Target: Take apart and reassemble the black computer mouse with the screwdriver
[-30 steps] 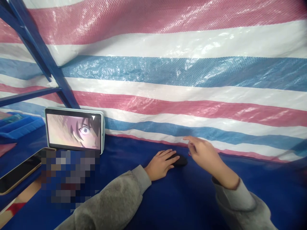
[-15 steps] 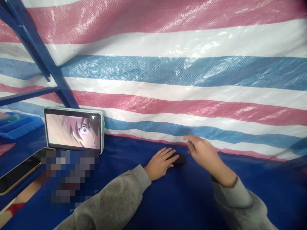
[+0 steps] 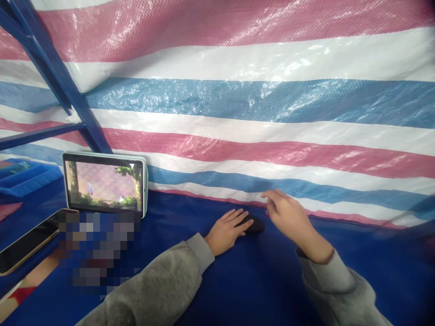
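My left hand point(image 3: 228, 232) lies flat with fingers spread, its fingertips resting on a black, rounded, flat object point(image 3: 257, 225) on the blue table surface. What kind of object it is, I cannot tell, since the fingers cover its left part. To the right, my right hand point(image 3: 285, 215) is raised with its fingers curled and the index finger bent forward. Its thumb side faces the black object without touching it. A tiny red thing point(image 3: 267, 214) shows just beside the right fingers; whether they hold it is unclear.
A tablet point(image 3: 105, 183) playing a cartoon stands at the left. Near it are a phone point(image 3: 30, 244), another person's forearm point(image 3: 42, 271), a pixelated patch and a blue tray point(image 3: 44, 179). Behind hangs a striped tarp point(image 3: 238, 99), with a blue metal frame point(image 3: 61, 77) at left.
My right hand has shifted very slightly, its index finger a little to the right. My left hand stays on the black object. The picture on the tablet has changed from a close-up to an outdoor scene.
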Demonstrator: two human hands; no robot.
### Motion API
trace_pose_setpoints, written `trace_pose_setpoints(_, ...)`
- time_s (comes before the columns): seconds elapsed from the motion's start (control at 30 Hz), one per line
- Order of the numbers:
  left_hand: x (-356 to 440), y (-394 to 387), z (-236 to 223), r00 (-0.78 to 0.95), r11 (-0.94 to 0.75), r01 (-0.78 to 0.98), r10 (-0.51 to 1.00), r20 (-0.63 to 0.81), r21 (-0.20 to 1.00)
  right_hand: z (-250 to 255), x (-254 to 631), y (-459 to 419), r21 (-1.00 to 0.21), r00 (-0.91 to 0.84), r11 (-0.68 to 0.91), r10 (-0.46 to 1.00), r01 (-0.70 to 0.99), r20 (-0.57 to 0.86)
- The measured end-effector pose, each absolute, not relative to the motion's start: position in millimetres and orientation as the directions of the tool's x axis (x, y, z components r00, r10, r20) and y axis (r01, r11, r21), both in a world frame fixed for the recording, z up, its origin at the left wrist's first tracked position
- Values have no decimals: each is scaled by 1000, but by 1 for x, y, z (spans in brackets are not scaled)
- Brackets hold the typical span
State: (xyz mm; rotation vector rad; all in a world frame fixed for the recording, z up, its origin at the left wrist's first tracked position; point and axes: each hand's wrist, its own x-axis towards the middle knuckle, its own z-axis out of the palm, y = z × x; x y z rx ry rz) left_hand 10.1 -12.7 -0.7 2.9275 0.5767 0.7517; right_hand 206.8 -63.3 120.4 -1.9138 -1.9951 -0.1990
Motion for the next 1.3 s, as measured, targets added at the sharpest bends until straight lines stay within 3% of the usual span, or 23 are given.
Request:
trace_pose_setpoints(0.7,11,-14,-1,800,-925,354,375,470,136,119,205,-64,-113,-53,101,929,988,365)
trace_pose_setpoints(1.3,11,-12,-3,798,-924,352,378,469,146,114,205,-61,-218,-18,110,922,970,386)
